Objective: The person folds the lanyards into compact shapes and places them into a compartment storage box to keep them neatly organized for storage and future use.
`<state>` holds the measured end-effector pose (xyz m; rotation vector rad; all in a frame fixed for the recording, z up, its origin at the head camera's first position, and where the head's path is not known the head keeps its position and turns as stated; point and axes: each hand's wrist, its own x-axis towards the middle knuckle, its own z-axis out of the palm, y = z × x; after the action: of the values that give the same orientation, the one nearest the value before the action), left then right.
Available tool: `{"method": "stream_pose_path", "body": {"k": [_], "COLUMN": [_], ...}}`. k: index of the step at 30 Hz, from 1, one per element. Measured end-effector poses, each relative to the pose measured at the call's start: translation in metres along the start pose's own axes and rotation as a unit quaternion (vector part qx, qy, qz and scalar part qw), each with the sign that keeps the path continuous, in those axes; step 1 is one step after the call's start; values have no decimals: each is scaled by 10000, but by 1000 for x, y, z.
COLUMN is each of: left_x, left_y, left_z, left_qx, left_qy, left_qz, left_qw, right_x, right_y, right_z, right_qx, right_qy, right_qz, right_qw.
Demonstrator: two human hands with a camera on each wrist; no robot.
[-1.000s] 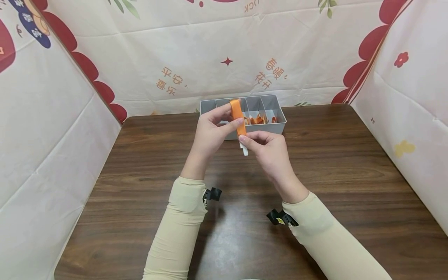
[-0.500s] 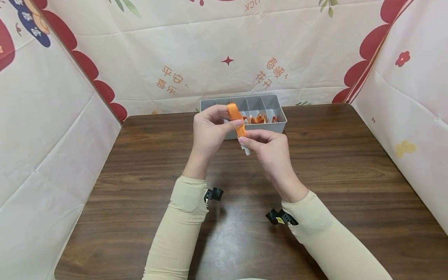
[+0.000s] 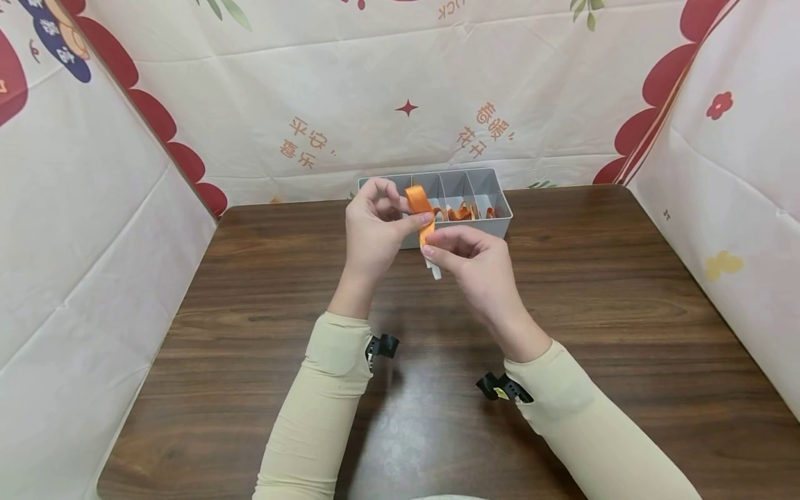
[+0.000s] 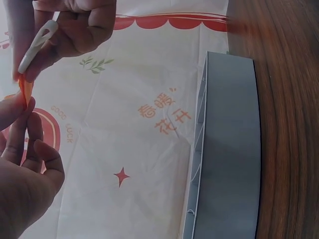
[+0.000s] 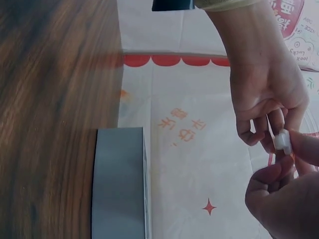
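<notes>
Both hands hold an orange ribbon [image 3: 417, 199] in the air, in front of the grey box in the head view. My left hand [image 3: 371, 226] pinches it between thumb and fingers, and a rounded loop of ribbon stands up above the thumb. Lower down, my right hand [image 3: 478, 260] pinches the ribbon's end. A white plastic clip [image 3: 434, 269] sticks out below the right fingertips. The left wrist view shows this clip [image 4: 39, 46] with a long slot through it. Seen from the right wrist, the white clip [image 5: 283, 142] lies between the two hands.
A grey divided box [image 3: 475, 228] stands at the table's back edge, with orange ribbon pieces [image 3: 461, 212] in its right-hand compartments. Printed cloth walls [image 3: 350, 90] enclose the brown wooden table [image 3: 250, 312]. A white rounded edge [image 3: 446, 497] shows at the bottom of the head view.
My left index finger has lifted off the ribbon and the loop has widened. The right hand has shifted slightly left, with the lower ribbon end and clip.
</notes>
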<state>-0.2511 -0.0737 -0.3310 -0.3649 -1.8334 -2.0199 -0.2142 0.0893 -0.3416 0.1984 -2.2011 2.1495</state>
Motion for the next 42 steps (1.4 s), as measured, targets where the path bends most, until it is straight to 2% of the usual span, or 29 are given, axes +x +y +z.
{"method": "stream_pose_path", "body": {"k": [7,17,21,27,32,36,38,40,42], "left_x": [0,-1,-1,-1,-3,-6,-7,-8,-9], "left_y": [-5,-7,-8,-7,-7,-8,-9,-8,-6], "left_z": [-2,-1,-1,-2,-3,-3,-3,-3,-3], "left_qx": [506,371,386,425,441,363,244,212,183], "left_qy": [-30,-32,-87,-252,-577,-850,-1021,-1213,-1414], "left_qz": [197,296,268,317,197,24,-91,-120,-107], "left_qw": [9985,9989,9989,9983,9972,9957,9944,9923,9897], "right_x": [1,0,0,2,3,7,10,13,16], "right_y": [0,-1,-4,-4,-4,-8,-13,-17,-21], "right_z": [-4,-6,-10,-18,-18,-18,-20,-23,-26], "right_qx": [-458,-548,-674,-880,-1061,-1517,-1767,-1848,-1795], "right_qy": [-353,-419,-595,-985,-738,-507,-488,-579,-787], "right_qz": [7,36,-65,-638,-1348,-2191,-2461,-2387,-2040], "right_qw": [9983,9976,9959,9892,9824,9625,9517,9516,9592]}}
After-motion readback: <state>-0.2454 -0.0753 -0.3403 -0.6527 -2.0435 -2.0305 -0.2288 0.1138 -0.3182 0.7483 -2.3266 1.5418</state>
